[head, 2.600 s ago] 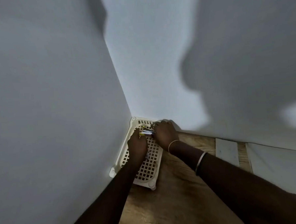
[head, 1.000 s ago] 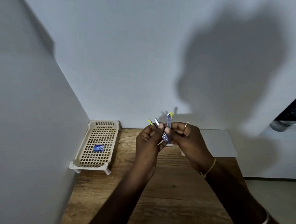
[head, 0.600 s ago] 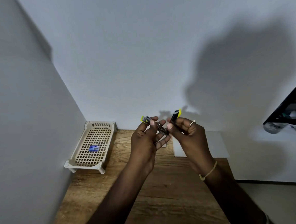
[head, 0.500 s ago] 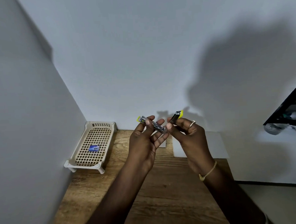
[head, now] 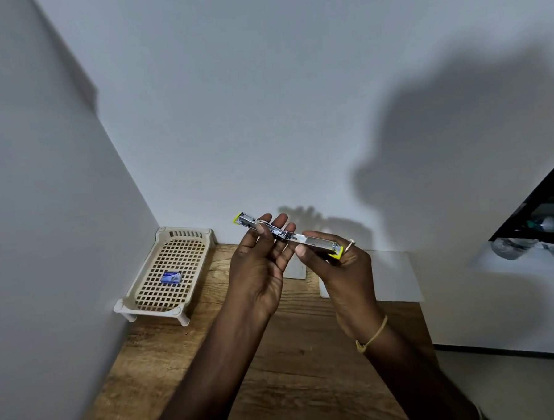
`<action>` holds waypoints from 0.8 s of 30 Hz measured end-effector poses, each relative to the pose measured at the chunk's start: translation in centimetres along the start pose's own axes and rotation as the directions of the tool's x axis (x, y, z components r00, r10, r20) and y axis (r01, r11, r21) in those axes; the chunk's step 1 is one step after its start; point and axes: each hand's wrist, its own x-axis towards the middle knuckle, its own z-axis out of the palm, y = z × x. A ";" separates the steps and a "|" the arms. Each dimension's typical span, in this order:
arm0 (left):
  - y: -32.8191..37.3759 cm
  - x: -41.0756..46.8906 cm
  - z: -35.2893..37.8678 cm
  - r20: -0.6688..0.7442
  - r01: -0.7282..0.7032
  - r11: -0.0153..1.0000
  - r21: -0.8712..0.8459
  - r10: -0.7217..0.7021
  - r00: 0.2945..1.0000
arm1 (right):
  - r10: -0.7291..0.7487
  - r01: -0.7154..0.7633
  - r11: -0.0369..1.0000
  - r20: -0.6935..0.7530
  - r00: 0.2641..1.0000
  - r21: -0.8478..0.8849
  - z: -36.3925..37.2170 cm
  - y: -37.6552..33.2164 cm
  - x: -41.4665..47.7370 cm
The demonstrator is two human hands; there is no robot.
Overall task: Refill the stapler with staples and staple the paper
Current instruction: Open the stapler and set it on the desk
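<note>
Stapler [head: 288, 235]: swung fully open into one nearly straight metal strip with yellow ends, held in the air above the wooden table [head: 297, 385], in front of the back wall.
Stapler, left half: the open channel part, its yellow tip pointing up and left, lies across the fingers of the left hand.
Stapler, right half: the flat metal arm, its yellow tip lower and to the right, rests in the right hand.
Left hand [head: 259, 268]: palm up, fingers loosely spread under the stapler's left half, thumb laid on top of it; it grasps the stapler.
Right hand [head: 339, 267]: thumb pressing the arm near the hinge, fingers curled beneath; it grasps the stapler too. A ring shows on one finger, a thread band on the wrist.
Staple box [head: 171, 276]: small, blue, lying inside the basket, well to the left of the stapler.
Basket [head: 150, 268]: cream plastic lattice tray on short legs, in the table's left back corner.
Paper [head: 391, 276]: white sheet flat on the table, below and right of the stapler, partly hidden by the right hand.
</note>
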 end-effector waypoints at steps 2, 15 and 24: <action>0.0 0.0 -0.2 -0.006 0.002 1.000 -0.001 -0.002 1.000 | -0.010 0.012 0.996 0.019 1.000 -0.092 -0.5 0.0 -0.2; 0.8 -0.7 -1.1 -0.017 0.012 0.999 0.043 -0.011 1.000 | -0.113 0.478 0.634 0.539 0.834 -0.607 2.2 -5.9 7.0; 1.8 -1.2 -1.6 -0.009 -0.011 0.991 0.131 0.012 1.000 | 0.012 0.526 0.617 0.676 0.737 -0.585 5.6 -4.8 8.5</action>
